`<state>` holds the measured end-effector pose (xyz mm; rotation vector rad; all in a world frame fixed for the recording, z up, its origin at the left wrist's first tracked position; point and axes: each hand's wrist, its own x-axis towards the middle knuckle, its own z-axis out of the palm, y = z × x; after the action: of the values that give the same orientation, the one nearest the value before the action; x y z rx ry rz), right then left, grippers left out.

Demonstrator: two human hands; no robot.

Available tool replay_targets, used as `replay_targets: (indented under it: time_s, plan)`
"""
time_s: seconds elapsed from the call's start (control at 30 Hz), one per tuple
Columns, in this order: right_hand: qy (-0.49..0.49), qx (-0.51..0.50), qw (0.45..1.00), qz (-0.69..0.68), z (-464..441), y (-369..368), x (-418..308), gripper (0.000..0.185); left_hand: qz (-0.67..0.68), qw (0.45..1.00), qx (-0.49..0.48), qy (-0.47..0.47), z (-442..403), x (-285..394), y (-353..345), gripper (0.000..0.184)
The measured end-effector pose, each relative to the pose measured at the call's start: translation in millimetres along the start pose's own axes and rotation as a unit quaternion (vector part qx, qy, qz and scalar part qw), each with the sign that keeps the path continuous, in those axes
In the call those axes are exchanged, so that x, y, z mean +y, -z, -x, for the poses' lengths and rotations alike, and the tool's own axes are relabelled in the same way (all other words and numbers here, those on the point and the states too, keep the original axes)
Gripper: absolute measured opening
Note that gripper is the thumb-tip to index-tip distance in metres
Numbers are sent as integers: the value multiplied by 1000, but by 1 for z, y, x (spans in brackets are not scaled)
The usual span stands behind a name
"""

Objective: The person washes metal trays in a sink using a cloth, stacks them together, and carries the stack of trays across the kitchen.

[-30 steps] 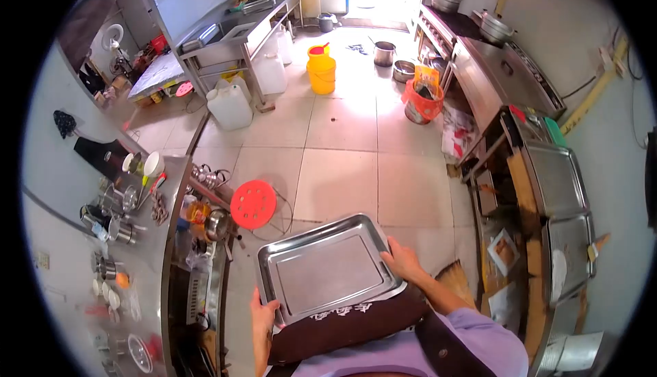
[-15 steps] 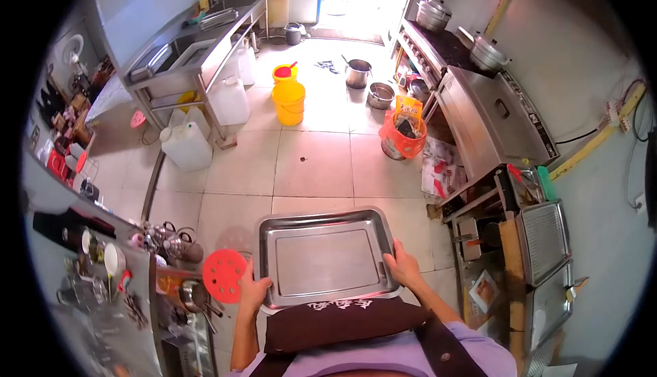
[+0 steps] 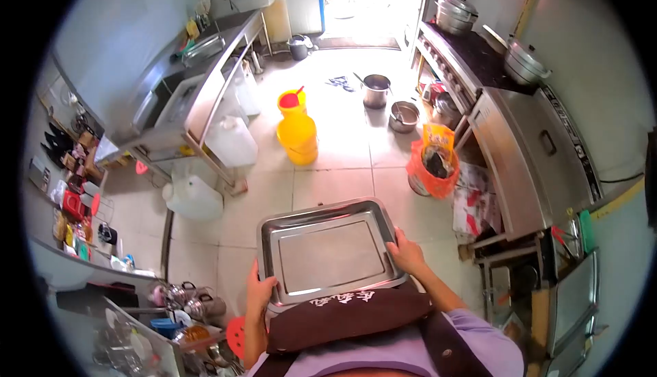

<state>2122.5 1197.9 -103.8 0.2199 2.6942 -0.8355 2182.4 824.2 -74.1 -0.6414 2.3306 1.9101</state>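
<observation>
A rectangular stainless steel tray (image 3: 328, 257) is held level in front of my body, with nothing lying in it. My left hand (image 3: 261, 288) grips its left rim near the close corner, thumb over the edge. On the opposite side, my right hand (image 3: 407, 252) clasps the right rim, its fingers partly hidden beneath. The tray's near edge lies against the dark apron (image 3: 349, 319), which bears white lettering.
Ahead on the tiled floor stand a yellow bucket (image 3: 298, 141), a steel pot (image 3: 376, 91) and a bin with an orange bag (image 3: 432, 168). A sink counter (image 3: 205, 113) lines the left, near white jugs (image 3: 194, 197). A stove (image 3: 472, 58) and steel cabinet (image 3: 527, 151) flank the right.
The view has moved forward, so the buckets, bin and sink counter appear closer. The red stool has slid down toward the lower edge. Both hands keep their hold on the tray.
</observation>
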Motion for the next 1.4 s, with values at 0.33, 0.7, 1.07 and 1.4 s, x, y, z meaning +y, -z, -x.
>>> replay_targets:
  time_s: [0.33, 0.7, 1.07, 1.4]
  plan:
    - [42, -69, 994, 71, -243, 58, -29, 57, 35, 996, 42, 71, -192, 73, -75, 68]
    - [24, 6, 999, 42, -510, 152, -110, 59, 103, 993, -40, 34, -505, 194, -137, 65]
    - [-103, -41, 994, 4, -742, 192, -132, 56, 40, 996, -83, -10, -768, 228, -208, 70]
    - [64, -44, 997, -23, -1039, 300, -198, 63, -43, 996, 45, -59, -964, 344, -279, 73]
